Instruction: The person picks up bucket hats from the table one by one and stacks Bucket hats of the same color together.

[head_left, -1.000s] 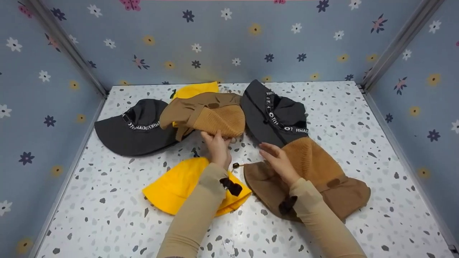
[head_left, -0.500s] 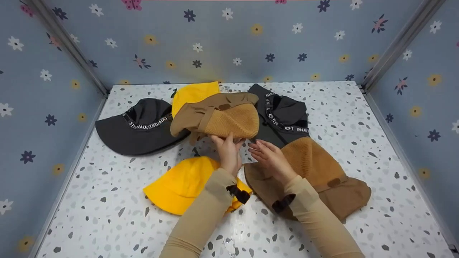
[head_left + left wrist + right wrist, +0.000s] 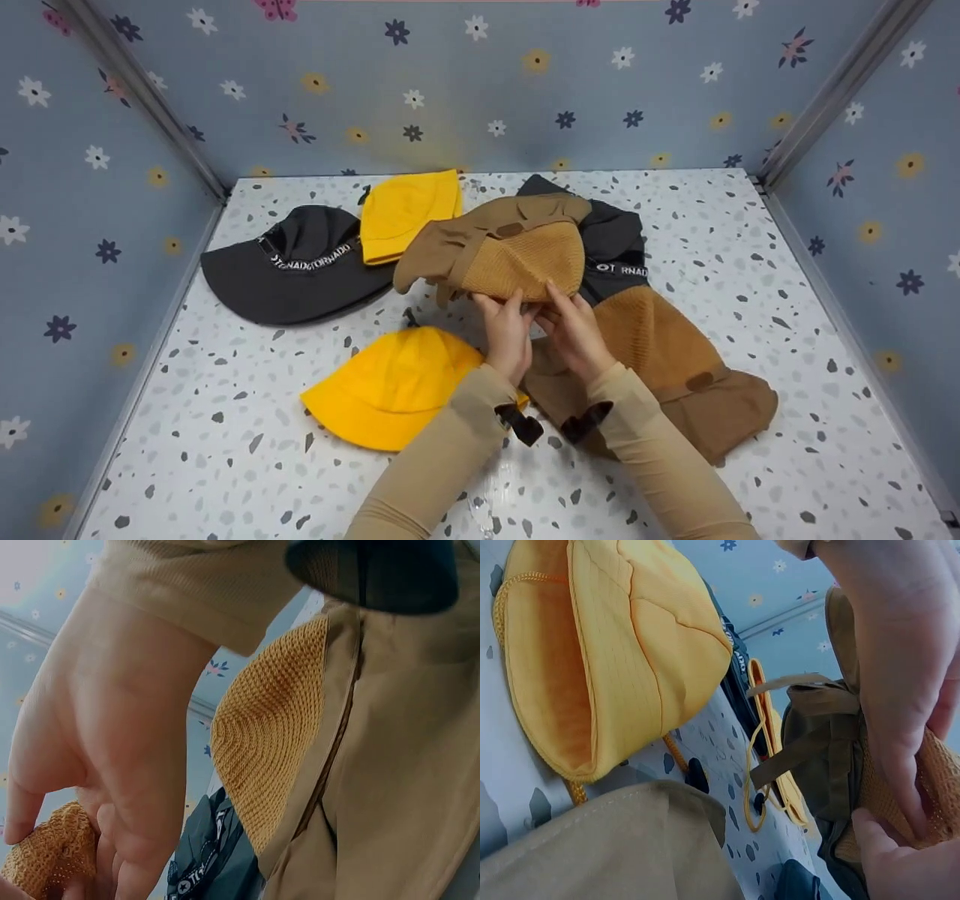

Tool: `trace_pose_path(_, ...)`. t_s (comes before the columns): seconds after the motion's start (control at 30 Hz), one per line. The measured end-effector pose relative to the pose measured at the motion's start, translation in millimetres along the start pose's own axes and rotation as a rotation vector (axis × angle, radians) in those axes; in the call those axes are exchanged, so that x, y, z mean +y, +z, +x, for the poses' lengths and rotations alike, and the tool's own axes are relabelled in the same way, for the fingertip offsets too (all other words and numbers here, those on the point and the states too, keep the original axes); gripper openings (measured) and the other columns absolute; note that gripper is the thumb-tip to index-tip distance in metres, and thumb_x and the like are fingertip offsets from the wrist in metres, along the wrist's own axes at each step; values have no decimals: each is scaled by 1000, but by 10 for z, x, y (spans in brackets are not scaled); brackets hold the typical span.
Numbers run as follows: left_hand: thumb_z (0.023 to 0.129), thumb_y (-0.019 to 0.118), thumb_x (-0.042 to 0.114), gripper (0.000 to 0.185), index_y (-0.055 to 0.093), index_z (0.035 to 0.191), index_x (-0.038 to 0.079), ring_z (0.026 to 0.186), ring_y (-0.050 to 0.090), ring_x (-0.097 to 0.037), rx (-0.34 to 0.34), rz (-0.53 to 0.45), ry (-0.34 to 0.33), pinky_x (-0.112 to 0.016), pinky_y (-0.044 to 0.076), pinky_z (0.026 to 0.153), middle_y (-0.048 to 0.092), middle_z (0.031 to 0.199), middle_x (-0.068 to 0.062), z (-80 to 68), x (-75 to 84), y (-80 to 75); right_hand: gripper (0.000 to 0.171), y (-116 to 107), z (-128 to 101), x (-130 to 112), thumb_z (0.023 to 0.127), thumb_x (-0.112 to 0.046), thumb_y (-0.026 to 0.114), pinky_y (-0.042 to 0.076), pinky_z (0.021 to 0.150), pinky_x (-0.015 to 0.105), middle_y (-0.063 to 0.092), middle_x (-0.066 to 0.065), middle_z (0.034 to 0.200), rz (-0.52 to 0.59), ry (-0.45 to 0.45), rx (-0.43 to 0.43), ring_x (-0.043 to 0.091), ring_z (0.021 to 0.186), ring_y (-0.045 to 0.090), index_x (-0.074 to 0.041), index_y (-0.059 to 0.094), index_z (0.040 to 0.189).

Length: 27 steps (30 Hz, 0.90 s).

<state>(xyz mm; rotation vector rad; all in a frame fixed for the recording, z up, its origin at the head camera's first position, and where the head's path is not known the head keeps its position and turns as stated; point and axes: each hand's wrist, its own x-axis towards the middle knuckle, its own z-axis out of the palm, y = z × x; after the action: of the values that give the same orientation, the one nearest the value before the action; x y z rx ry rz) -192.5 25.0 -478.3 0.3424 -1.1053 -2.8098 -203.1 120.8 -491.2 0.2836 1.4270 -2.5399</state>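
A brown bucket hat [image 3: 517,255] with a knitted tan crown is held above the table. My left hand [image 3: 508,337] pinches the near edge of its crown, thumb and fingers on the knit. Beside it, my right hand [image 3: 577,334] grips the same edge; in the right wrist view its fingers [image 3: 907,787] curl into the knit. Straps dangle from the hat's underside. Below the right forearm lies a second brown hat [image 3: 675,360], partly covered by that arm. Under the left forearm is a yellow bucket hat [image 3: 390,390], its right side hidden.
A dark grey hat [image 3: 292,281] with a lettered band lies at left. Another dark hat [image 3: 619,232] is at the back right, partly behind the held hat. A folded yellow hat [image 3: 409,214] lies at the back. Patterned panels [image 3: 480,82] enclose the speckled table [image 3: 787,300].
The held brown hat has moved right with my left hand, uncovering the back yellow hat and covering more of the right dark hat. My right hand, free before, has taken hold of the crown's edge.
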Motion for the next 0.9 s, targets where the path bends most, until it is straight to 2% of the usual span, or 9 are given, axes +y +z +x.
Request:
trace_pose_path(0.13,103,36,-6,74,-6,155,25,146,26,-34,-17,37,19,-55,31,117,15,159,-18,-5,-16,8,32,2,8,-2,103,-16,52,55,87,26,71,3,102,35,-22,19,13,93,69,-1,48,131)
trace_pose_path(0.4,102,40,-4,82,-16,156,20,153,9,-25,-11,155,-6,-41,18,125,1,166,-11,7,9,-13,30,-34,15,-4,101,-3,52,54,94,28,67,2,105,64,-62,25,12,98,68,1,48,130)
trace_pose_path(0.7,98,47,-4,84,-5,159,23,152,11,-21,-8,181,-7,-40,19,124,3,166,-6,34,31,-59,33,-35,-5,-48,98,5,52,55,90,26,66,5,104,104,-66,34,13,94,67,3,46,130)
trace_pose_path(0.83,96,52,0,88,-4,159,23,151,14,-20,-27,153,0,-40,21,123,7,165,-6,37,33,-68,34,-54,-17,-70,98,7,51,55,89,25,65,6,105,99,-50,27,13,94,67,3,45,131)
trace_pose_path(0.9,96,55,3,84,2,158,20,150,19,-20,-20,129,-6,-39,21,123,15,163,-7,46,35,-67,34,-70,-25,-86,97,9,50,56,89,25,64,6,105,98,-42,21,14,94,67,3,45,131)
